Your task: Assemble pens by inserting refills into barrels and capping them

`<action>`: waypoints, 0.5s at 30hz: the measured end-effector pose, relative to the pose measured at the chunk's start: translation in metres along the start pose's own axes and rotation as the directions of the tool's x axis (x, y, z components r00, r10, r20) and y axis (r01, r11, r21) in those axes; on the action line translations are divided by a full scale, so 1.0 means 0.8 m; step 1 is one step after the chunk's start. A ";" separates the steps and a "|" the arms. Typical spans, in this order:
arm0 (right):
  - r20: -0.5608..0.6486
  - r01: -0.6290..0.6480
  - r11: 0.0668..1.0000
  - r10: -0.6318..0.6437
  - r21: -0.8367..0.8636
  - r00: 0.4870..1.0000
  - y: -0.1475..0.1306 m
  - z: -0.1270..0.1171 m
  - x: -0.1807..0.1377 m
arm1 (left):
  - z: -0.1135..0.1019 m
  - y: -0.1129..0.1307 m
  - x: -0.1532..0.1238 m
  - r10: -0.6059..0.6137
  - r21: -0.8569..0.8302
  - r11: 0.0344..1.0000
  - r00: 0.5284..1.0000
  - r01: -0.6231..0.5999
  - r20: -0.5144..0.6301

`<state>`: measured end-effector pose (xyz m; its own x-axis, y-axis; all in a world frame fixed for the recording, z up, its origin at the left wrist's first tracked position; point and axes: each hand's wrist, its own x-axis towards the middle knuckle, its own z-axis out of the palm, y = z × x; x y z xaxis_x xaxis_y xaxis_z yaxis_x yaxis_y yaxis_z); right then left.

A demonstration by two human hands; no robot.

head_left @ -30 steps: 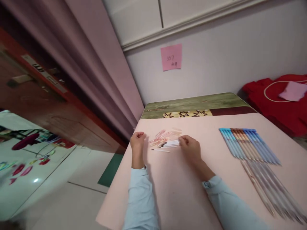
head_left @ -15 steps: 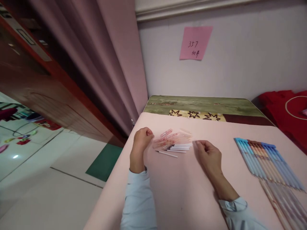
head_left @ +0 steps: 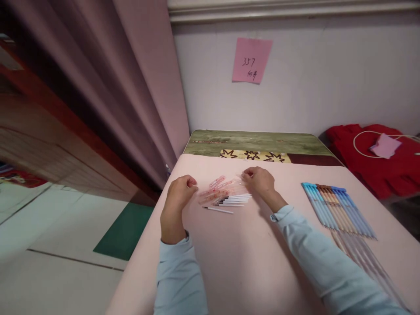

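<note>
A small heap lies on the pink tabletop between my hands: clear, pink-printed plastic pieces point(head_left: 213, 192) and white pen refills point(head_left: 234, 199) with dark tips. One refill point(head_left: 219, 210) lies apart at the near side. My left hand point(head_left: 180, 194) is closed at the heap's left edge, thumb against curled fingers; anything between them is too small to make out. My right hand point(head_left: 261, 181) pinches at the heap's far right, by the clear pieces. What its fingertips hold, if anything, is blurred.
Capped pens point(head_left: 337, 210) in light blue, brown and dark blue lie in a row at right, with clear tubes point(head_left: 367, 258) nearer me. Red cloth point(head_left: 348, 144) sits beyond the table's right edge. A wall stands behind; a curtain point(head_left: 144, 78) hangs at left.
My right hand has moved away from me and left, from beside the refills to the far right of the heap. My left hand stays at the heap's left edge. The view has turned right.
</note>
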<state>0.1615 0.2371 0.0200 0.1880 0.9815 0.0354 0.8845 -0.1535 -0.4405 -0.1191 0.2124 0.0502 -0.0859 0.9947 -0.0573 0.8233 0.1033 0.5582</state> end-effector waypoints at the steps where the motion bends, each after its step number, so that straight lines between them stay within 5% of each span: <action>1: 0.034 -0.002 0.999 0.004 -0.053 0.999 -0.004 0.000 0.006 | -0.002 0.001 -0.001 -0.006 -0.003 1.000 1.000 0.006 -0.008; 6: 0.094 0.025 0.991 -0.013 -0.132 0.996 -0.006 0.001 0.015 | -0.005 0.002 -0.007 -0.034 0.011 0.999 0.999 0.035 -0.032; 10: -0.114 -0.012 0.981 0.034 0.194 0.993 0.019 0.002 -0.010 | -0.005 0.013 -0.010 0.025 -0.018 1.000 1.000 -0.025 -0.015; 13: -0.316 0.033 0.729 0.255 0.683 0.914 0.048 0.011 -0.055 | 0.002 0.038 -0.015 0.137 -0.065 0.989 0.991 -0.135 0.012; 15: -0.322 0.052 0.560 0.395 0.827 0.860 0.064 0.019 -0.088 | 0.011 0.061 -0.020 0.226 -0.113 0.970 0.970 -0.216 0.086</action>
<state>0.1868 0.1617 -0.0189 0.6486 0.7471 0.1454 0.1525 0.0596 -0.9865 -0.0727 0.2013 0.0713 0.1515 0.9885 -0.0007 0.7538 -0.1151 0.6469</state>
